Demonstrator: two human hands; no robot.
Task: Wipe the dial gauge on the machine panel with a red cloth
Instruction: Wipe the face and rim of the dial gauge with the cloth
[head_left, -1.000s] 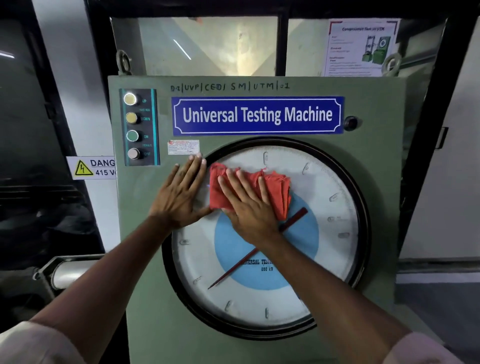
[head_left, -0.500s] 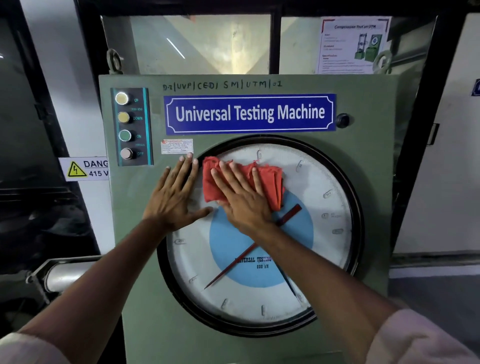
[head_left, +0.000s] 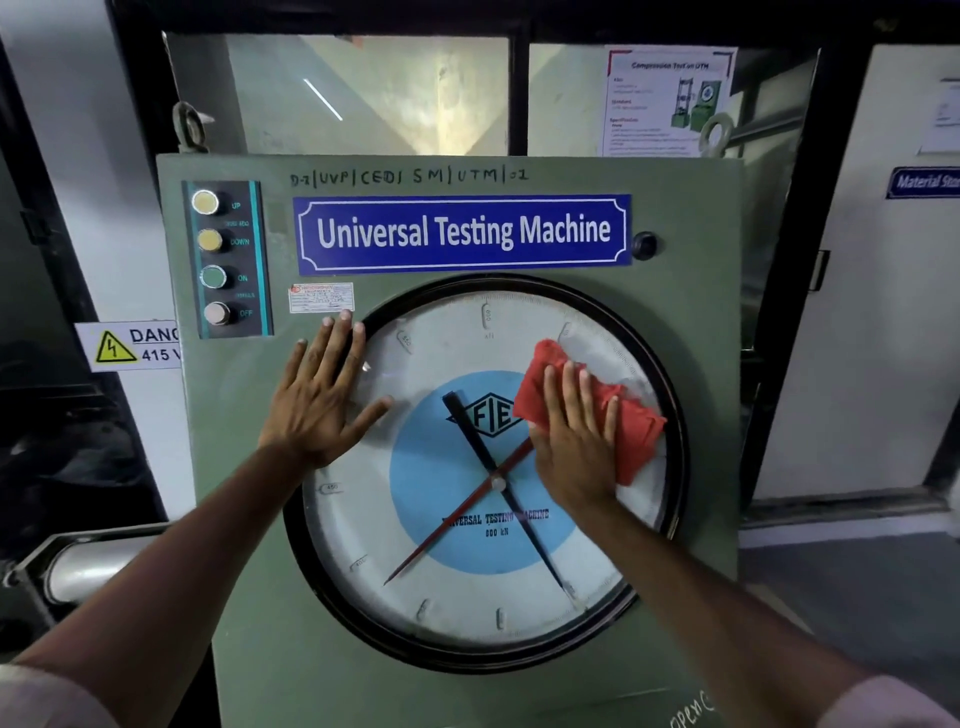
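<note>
Right hand: the right hand (head_left: 574, 436) lies flat with fingers stretched out and slightly spread, palm pressing the red cloth (head_left: 618, 415) against the glass; it pins the cloth rather than gripping it.
Left hand: the left hand (head_left: 319, 400) is fully open and empty, fingers splayed, braced on the machine panel (head_left: 691, 322) at the gauge's upper-left rim, thumb reaching onto the glass.
Red cloth: bunched and folded, on the upper-right part of the dial face, sticking out above and to the right of the right hand, close to the black rim.
Dial gauge: the dial gauge (head_left: 467, 608) is a large round white face with a blue centre disc, a black ring around it, a black pointer and a red pointer crossing at the hub.
Sign: a blue nameplate (head_left: 462, 234) reading "Universal Testing Machine" sits just above the gauge.
Buttons: a button strip (head_left: 228, 260) at the panel's upper left, marked UP, DOWN, ON, OFF.
Warning label: a yellow-triangle danger sign (head_left: 130, 345) left of the panel, partly hidden.
</note>
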